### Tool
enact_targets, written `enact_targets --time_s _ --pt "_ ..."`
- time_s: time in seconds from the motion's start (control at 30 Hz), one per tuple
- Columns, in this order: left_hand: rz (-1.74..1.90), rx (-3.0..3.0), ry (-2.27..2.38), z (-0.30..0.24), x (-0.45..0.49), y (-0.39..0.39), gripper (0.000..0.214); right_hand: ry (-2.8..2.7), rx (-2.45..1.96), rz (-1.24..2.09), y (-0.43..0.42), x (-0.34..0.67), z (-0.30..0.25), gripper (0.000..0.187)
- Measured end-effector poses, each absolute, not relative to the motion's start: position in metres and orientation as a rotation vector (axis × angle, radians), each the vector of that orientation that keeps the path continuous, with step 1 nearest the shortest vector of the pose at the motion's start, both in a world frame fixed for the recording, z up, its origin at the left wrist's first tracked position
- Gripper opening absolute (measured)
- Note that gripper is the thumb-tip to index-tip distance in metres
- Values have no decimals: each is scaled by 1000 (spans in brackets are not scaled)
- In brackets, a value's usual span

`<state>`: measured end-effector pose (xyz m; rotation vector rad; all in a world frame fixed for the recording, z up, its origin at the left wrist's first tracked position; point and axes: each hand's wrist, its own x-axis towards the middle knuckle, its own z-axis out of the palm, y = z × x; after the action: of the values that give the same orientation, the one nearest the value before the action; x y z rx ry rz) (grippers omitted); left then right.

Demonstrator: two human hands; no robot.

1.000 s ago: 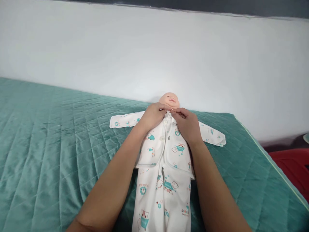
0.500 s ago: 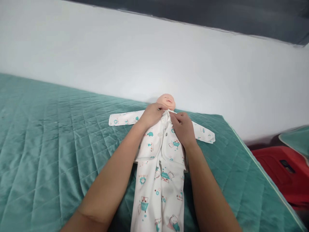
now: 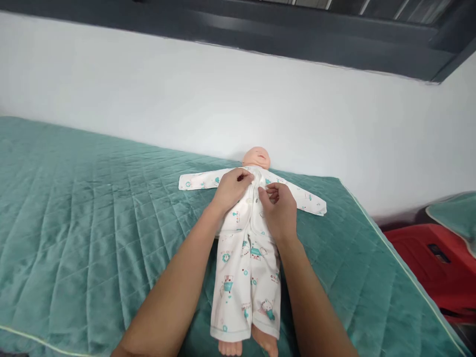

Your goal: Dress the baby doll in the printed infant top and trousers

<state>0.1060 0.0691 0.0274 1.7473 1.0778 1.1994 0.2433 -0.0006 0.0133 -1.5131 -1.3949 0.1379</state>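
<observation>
A baby doll (image 3: 256, 157) lies on its back on a teal quilted bed (image 3: 92, 208), dressed in a white printed jacket (image 3: 245, 198) and matching trousers (image 3: 245, 277). Its sleeves spread out to both sides and its bare feet show at the bottom. My left hand (image 3: 232, 188) pinches the jacket's left front edge at the chest. My right hand (image 3: 278, 208) pinches the right front edge beside it, fingers curled. Both hands meet at the jacket's buttoned middle seam, a little below the collar.
A white wall runs behind the bed, with a dark window frame (image 3: 297, 34) above. A red plastic object (image 3: 431, 263) stands to the right of the bed, and a teal cushion edge (image 3: 457, 218) shows above it.
Both hands have slid down from the doll's collar to its chest. The view has pulled back and tilted, so the doll's feet and the window frame now show.
</observation>
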Motion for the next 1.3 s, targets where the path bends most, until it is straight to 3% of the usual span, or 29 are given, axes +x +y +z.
enact_targets --time_s 0.13,0.47,0.8,1.3 --pt "1067 1734 958 31 99 70 12 -1425 -1610 180 0 242 13 34" --pt "802 1858 994 51 90 64 11 -1475 -1755 56 11 238 27 8" --pt "752 2087 1163 59 92 59 9 -1226 -1518 545 7 244 29 11" --pt "865 1827 928 53 96 61 12 -1126 -1335 728 5 250 18 23"
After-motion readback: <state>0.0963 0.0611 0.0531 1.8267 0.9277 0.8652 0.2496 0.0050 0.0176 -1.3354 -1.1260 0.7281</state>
